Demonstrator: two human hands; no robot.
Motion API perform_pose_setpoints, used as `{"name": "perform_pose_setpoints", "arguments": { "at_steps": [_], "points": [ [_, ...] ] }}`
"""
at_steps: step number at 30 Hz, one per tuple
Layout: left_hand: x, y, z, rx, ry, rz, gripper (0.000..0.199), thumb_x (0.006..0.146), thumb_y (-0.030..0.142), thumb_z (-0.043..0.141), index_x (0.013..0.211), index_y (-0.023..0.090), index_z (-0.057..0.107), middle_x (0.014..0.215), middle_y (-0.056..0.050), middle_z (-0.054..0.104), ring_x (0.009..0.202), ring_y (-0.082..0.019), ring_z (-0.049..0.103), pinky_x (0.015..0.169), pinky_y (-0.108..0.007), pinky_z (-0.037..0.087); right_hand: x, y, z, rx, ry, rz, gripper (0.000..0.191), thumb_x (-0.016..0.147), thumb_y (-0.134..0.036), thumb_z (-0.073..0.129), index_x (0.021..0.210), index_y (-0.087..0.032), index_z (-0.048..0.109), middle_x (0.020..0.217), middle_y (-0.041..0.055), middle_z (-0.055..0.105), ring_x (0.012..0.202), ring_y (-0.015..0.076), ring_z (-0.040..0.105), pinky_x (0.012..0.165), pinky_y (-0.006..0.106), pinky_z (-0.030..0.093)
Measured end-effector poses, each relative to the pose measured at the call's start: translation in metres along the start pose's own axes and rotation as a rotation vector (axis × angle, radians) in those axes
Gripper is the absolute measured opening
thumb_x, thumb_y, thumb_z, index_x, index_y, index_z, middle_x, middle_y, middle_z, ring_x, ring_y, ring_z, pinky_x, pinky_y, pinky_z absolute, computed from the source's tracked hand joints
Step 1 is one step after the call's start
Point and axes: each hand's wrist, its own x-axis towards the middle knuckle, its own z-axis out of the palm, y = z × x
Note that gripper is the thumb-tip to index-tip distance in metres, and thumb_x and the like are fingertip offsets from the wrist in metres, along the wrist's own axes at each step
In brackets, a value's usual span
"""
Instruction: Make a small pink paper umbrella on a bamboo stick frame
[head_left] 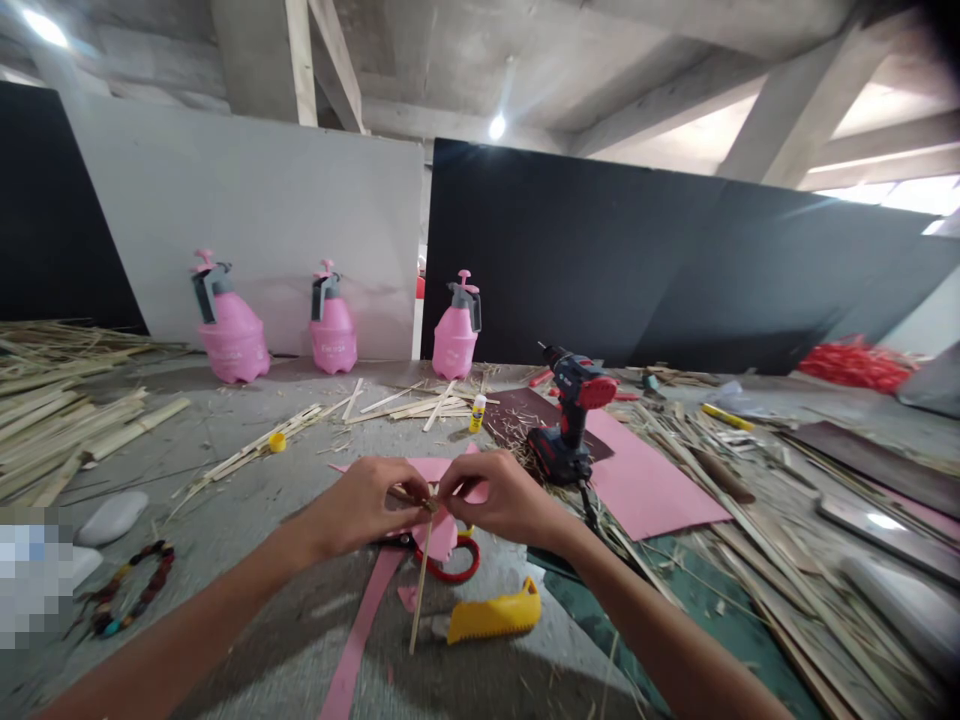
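Note:
My left hand [360, 505] and my right hand [499, 497] meet in front of me, pinching the top of a thin bamboo stick [421, 590] between their fingertips. A short bamboo sliver [405, 496] crosses the stick's top, held by my left fingers; the joint is mostly hidden by my fingers. Under my hands lies a cut piece of pink paper [439, 535]. Red-handled scissors [450, 565] sit partly beneath that paper, just below my hands. A yellow serrated plastic tool [495, 615] lies to the right of the stick's lower end.
A cordless drill [570, 410] stands beyond my right hand on a pink sheet [652, 475]. Nearby stand a glue stick [478, 412] and loose bamboo strips [405, 405]. Larger bamboo piles [60, 420] lie on both sides. Several pink pump sprayers [331, 320] line the wall.

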Motion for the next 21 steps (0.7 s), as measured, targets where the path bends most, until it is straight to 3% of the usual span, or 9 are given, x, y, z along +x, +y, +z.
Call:
{"name": "perform_pose_setpoints", "arguments": {
  "at_steps": [6, 16, 18, 21],
  "points": [
    [0.0, 0.002, -0.001, -0.035, -0.016, -0.004, 0.022, 0.09, 0.041, 0.068, 0.097, 0.022, 0.075, 0.099, -0.004, 0.076, 0.091, -0.019, 0.072, 0.086, -0.03, 0.056, 0.001, -0.001, 0.0, 0.015, -0.035, -0.029, 0.027, 0.077, 0.002, 0.064, 0.088, -0.02, 0.077, 0.082, -0.0015, 0.077, 0.074, 0.0112, 0.069, 0.072, 0.021, 0.053],
    [0.002, 0.005, -0.002, 0.003, -0.027, -0.025, 0.022, 0.087, 0.041, 0.07, 0.097, 0.022, 0.071, 0.1, -0.003, 0.075, 0.092, -0.02, 0.07, 0.086, -0.031, 0.054, 0.002, 0.002, 0.006, 0.022, 0.023, 0.007, 0.024, 0.078, 0.001, 0.064, 0.086, -0.019, 0.075, 0.083, -0.0005, 0.077, 0.075, 0.0123, 0.07, 0.071, 0.021, 0.054],
    [-0.001, 0.006, -0.015, 0.045, -0.01, -0.036, 0.028, 0.083, 0.044, 0.073, 0.099, 0.022, 0.07, 0.102, -0.003, 0.074, 0.094, -0.022, 0.069, 0.085, -0.032, 0.052, 0.002, 0.002, 0.005, 0.017, 0.033, 0.02, 0.023, 0.078, 0.0, 0.065, 0.086, -0.019, 0.075, 0.083, -0.0003, 0.077, 0.074, 0.0123, 0.07, 0.071, 0.021, 0.054],
    [-0.018, 0.002, -0.054, 0.259, 0.136, -0.131, 0.027, 0.092, 0.048, 0.062, 0.098, 0.022, 0.069, 0.101, -0.001, 0.074, 0.094, -0.021, 0.066, 0.085, -0.033, 0.049, 0.001, 0.001, 0.005, 0.016, 0.039, 0.028, 0.02, 0.079, -0.001, 0.066, 0.086, -0.019, 0.074, 0.081, 0.0, 0.077, 0.072, 0.012, 0.07, 0.069, 0.021, 0.054]
  ]
}}
